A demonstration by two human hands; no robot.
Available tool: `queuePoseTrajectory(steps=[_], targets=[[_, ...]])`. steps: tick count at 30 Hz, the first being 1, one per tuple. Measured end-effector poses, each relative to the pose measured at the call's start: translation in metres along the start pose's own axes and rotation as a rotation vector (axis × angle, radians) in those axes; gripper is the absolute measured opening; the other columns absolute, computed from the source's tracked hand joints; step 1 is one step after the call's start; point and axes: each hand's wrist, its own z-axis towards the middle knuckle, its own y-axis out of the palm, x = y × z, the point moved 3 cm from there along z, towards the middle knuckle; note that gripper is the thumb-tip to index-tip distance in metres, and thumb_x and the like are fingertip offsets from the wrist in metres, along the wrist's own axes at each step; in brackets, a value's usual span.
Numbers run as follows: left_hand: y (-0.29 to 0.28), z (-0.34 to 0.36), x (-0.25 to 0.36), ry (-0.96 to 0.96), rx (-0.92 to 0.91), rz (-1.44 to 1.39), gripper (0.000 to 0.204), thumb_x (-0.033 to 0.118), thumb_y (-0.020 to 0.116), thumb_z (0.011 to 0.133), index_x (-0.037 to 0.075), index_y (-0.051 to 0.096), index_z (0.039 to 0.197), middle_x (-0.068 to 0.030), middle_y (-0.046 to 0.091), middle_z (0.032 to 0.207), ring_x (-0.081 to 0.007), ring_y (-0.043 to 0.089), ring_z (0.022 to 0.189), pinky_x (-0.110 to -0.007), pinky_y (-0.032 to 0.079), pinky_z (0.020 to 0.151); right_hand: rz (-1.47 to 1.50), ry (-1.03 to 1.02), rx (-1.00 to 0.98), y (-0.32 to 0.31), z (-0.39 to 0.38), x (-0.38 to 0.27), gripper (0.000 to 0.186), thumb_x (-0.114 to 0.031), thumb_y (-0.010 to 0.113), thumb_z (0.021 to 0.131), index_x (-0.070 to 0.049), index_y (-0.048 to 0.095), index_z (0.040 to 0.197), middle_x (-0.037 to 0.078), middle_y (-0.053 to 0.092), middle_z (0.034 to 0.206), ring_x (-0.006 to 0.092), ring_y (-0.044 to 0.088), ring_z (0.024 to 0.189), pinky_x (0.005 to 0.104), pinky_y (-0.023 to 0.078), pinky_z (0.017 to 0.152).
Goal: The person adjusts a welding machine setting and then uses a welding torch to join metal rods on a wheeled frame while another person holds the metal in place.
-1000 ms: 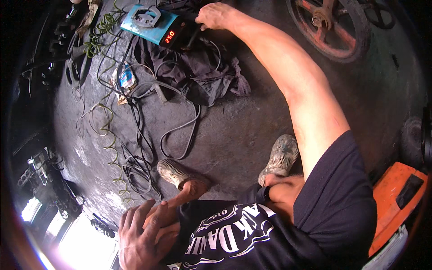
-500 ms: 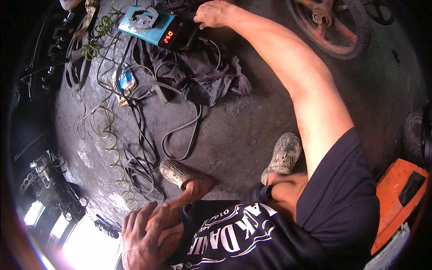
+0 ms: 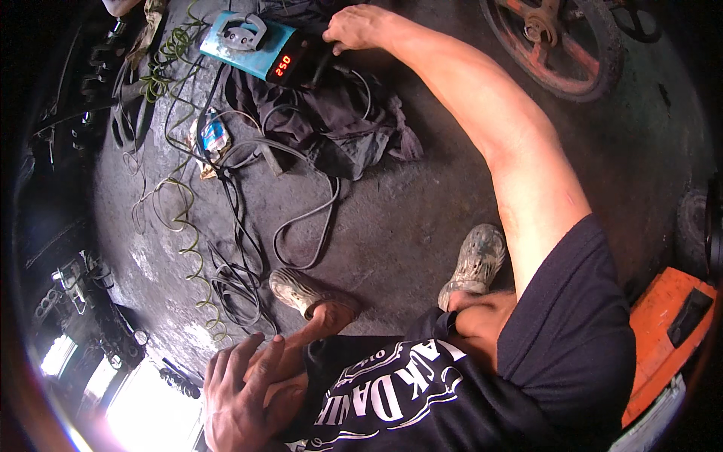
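My right hand [image 3: 361,29] reaches out to the front panel of a teal and black welding machine [image 3: 248,44]. Its fingers are curled together against the panel's edge; whatever they pinch is hidden behind them. A grey carrying handle tops the machine, and a red lit digital display [image 3: 283,65] glows on its dark front. Cables come out of the front below my fingers. My left hand [image 3: 245,392] lies on my left knee, fingers stretched and a little apart, holding nothing.
Beneath the machine, a dark crumpled cloth [image 3: 354,143] covers some floor. Black cables [image 3: 237,282] and a coiled green hose [image 3: 188,241] trail nearby, beside a blue and white packet [image 3: 215,137]. A red spoked wheel [image 3: 580,56] stands far right; an orange case [image 3: 666,331] lies at near right.
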Motion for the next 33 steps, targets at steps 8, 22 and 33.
queuePoseTrajectory(steps=[8,22,33], targets=[[-0.001,-0.002,0.001,0.014,0.009,-0.021,0.054,0.023,0.070,0.079,0.011,0.063,0.131,-0.0192,0.063,0.123,-0.0388,0.061,0.108,-0.048,0.049,0.093,-0.044,-0.025,-0.009,-0.003,0.004,-0.008,0.033,-0.040,0.072,0.084,-0.012,0.074,0.101,0.010,0.072,0.104,0.0325,0.067,0.107,0.0445,0.055,0.090],[-0.003,-0.005,0.001,0.006,0.016,-0.040,0.053,0.023,0.071,0.079,0.010,0.064,0.129,-0.0191,0.063,0.122,-0.0391,0.062,0.106,-0.049,0.050,0.091,-0.159,-0.075,0.118,0.023,0.010,-0.003,0.038,-0.044,0.067,0.088,-0.008,0.075,0.096,0.013,0.073,0.094,0.0321,0.070,0.098,0.0438,0.058,0.084],[-0.001,-0.004,0.005,-0.032,0.019,-0.059,0.052,0.022,0.071,0.078,0.009,0.064,0.128,-0.0191,0.064,0.121,-0.0394,0.062,0.105,-0.049,0.050,0.090,-0.118,-0.045,0.159,0.023,0.003,-0.005,0.038,-0.044,0.066,0.089,-0.008,0.074,0.097,0.015,0.072,0.095,0.0327,0.070,0.098,0.0439,0.057,0.085]])
